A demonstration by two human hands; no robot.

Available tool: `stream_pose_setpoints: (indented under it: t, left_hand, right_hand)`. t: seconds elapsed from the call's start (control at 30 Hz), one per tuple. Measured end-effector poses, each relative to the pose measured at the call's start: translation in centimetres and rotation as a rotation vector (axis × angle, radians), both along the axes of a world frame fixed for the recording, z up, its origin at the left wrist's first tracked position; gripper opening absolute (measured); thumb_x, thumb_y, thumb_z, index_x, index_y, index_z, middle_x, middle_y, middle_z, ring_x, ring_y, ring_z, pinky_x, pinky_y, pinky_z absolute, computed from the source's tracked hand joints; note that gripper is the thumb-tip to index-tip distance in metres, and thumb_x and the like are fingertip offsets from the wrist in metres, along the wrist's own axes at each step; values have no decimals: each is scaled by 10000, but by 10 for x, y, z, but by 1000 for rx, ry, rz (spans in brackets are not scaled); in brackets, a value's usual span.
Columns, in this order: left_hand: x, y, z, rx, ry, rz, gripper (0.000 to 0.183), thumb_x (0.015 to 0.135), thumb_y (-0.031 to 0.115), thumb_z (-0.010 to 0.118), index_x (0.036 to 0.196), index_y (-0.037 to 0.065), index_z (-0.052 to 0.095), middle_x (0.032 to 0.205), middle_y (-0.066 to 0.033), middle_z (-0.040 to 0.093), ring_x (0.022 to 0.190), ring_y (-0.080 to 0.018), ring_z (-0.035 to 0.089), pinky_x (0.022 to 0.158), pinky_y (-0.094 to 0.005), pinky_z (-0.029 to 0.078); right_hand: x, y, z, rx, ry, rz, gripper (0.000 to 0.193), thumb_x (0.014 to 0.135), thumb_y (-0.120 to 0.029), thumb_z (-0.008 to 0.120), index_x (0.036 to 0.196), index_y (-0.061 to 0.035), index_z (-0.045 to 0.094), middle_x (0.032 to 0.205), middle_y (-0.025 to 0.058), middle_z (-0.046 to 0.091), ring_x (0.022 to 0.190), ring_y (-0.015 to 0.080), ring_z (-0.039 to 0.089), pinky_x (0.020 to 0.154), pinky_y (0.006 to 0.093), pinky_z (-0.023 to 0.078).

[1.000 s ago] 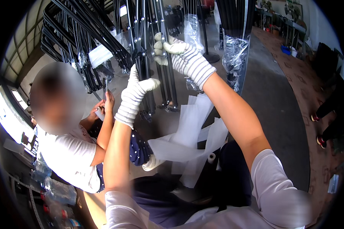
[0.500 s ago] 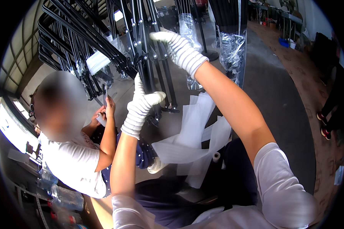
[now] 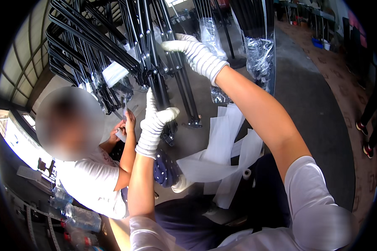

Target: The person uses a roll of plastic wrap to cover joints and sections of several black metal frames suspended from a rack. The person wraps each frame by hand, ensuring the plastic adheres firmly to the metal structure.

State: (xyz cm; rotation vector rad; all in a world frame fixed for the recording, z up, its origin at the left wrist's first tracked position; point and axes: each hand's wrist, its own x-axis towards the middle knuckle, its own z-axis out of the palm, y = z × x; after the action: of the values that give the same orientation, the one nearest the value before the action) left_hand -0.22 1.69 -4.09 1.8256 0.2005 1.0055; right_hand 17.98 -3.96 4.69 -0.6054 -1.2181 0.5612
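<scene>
My hands wear white gloves with thin grey stripes. In front of me stands a folding frame of black metal tubes (image 3: 160,88), upright, with riveted joints and crossing bars. My left hand (image 3: 153,125) is at its lower tubes, the thumb lying across them and a finger pointing up alongside; the other fingertips are partly hidden. Higher up, my right hand (image 3: 199,54) reaches in from the right and closes around a tube near the joints, its fingertips partly behind the metal. White foam sheets (image 3: 218,154) lie draped below the frame, near my knees.
A seated person (image 3: 92,184) at left holds a thin shiny strip and a small white roll (image 3: 120,134). More black frames (image 3: 75,46) are stacked behind. Plastic-wrapped tubes (image 3: 259,58) stand at right. Bottles (image 3: 81,217) lie lower left. Another person's legs (image 3: 370,113) are far right.
The view has shifted slightly, so the scene sits a little further right and lower. Both hands stay on the frame in nearly the same places.
</scene>
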Motion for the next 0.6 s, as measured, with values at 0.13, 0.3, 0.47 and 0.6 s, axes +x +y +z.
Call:
stream_pose_setpoints:
  t: [0.13, 0.3, 0.47, 0.6]
  left_hand:
    - [-5, 2, 1, -57, -27, 41, 600, 604, 72, 636, 1158, 80, 406, 910, -57, 508, 735, -142, 516, 632, -261, 442]
    - [8, 12, 2, 16, -32, -12, 889, 518, 35, 676, 1295, 95, 248, 1057, -75, 473, 891, -174, 483, 722, -307, 444]
    - [10, 9, -8, -131, 16, -98, 982, 561, 5, 712, 1332, 142, 119, 1153, -90, 436, 1024, -192, 452, 835, -326, 410]
    - [19, -3, -6, -125, 10, -125, 1033, 575, 124, 768, 1331, 117, 64, 1240, -93, 361, 1129, -190, 364, 915, -333, 335]
  right_hand:
    - [-16, -34, 11, -132, -26, 52, 929, 589, -312, 739, 1260, 100, 246, 1172, 199, 445, 1182, 232, 313, 1000, 346, 164]
    - [5, 2, -5, -111, 204, 202, 370, 692, -179, 672, 990, -35, 504, 798, 69, 595, 720, 153, 576, 647, 284, 469]
    - [-4, 4, -12, -10, 232, 233, 237, 744, -79, 607, 976, -63, 559, 864, 16, 597, 790, 116, 557, 736, 253, 435]
    - [-11, 0, -9, 26, 251, 252, 248, 793, -56, 554, 1041, -70, 540, 912, -6, 586, 785, 72, 546, 702, 201, 446]
